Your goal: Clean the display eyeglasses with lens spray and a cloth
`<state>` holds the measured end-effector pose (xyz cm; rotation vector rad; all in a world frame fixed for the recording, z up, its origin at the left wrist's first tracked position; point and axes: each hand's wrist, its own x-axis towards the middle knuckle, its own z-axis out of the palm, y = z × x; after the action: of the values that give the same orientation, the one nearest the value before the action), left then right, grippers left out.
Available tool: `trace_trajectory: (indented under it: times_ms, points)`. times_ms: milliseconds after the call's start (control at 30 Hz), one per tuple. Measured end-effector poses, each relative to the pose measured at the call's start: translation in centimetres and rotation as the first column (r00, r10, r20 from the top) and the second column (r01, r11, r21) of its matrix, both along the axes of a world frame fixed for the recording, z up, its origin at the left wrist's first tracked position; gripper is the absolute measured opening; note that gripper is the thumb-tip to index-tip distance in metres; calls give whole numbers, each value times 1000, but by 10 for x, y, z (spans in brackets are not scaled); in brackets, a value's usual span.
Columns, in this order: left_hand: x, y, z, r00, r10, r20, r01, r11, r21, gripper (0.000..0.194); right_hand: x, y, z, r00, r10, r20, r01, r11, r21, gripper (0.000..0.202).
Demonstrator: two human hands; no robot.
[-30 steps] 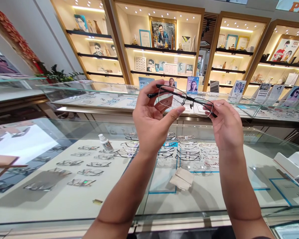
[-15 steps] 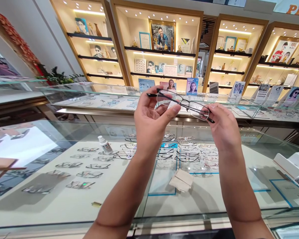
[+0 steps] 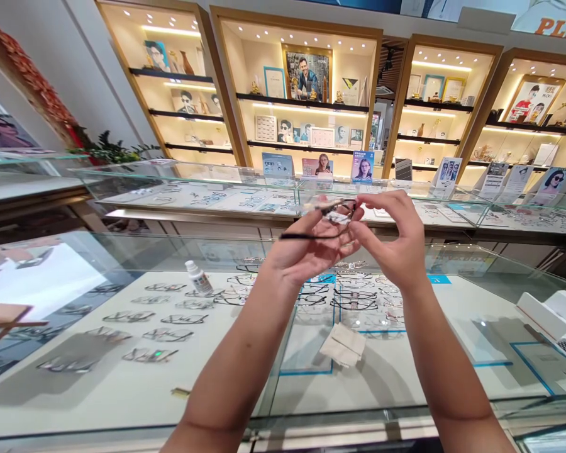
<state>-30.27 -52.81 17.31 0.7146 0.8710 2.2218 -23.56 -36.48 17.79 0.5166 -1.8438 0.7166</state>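
A pair of dark-framed eyeglasses [image 3: 311,237] is held up in front of me above the glass counter, turned side-on and a little blurred. My left hand [image 3: 299,248], palm up, has its thumb and fingers around one side of them. With thumb and index finger, my right hand [image 3: 391,233] grips the frame at its right end. Below the hands, a folded beige cloth [image 3: 343,345] lies on the counter. Further left stands a white bottle [image 3: 199,278] with a printed label.
Several rows of eyeglasses [image 3: 170,319] sit in the glass display counter [image 3: 226,390]. A white box [image 3: 544,318] is at the right. Behind are another glass display case [image 3: 179,211] and lit shelves [image 3: 306,104]. A small gold-coloured piece [image 3: 180,392] shows near the front.
The eyeglasses have turned from facing me to side-on and come slightly lower. My right hand has moved left, closer to my left hand, whose palm has tipped upward.
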Motion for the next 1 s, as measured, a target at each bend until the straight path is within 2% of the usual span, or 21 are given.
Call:
trace_trajectory:
  times_ms: [100,267,533,733,900,1000]
  points:
    - [-2,0,-2,999,-47,20,47,999,-16,37,0,1,-2,993,-93,-75,100,991,92,25]
    - [-9,-2,-5,994,-108,-13,108,993,-40,50,1,3,-5,958,-228,-171,258,950,177,21]
    - [-14,-2,-8,993,-50,-108,39,994,-104,60,1,2,-8,901,-333,-277,402,880,251,20]
    - [-18,0,-13,984,-73,-164,57,994,-98,60,0,2,-11,887,-328,-325,419,867,268,21]
    - [-21,0,-14,968,-129,-213,112,990,-90,60,0,2,-12,909,-303,-288,377,891,252,19]
    - [-21,1,-13,968,-91,-234,81,995,-51,64,2,0,-8,927,-290,-239,344,909,233,19]
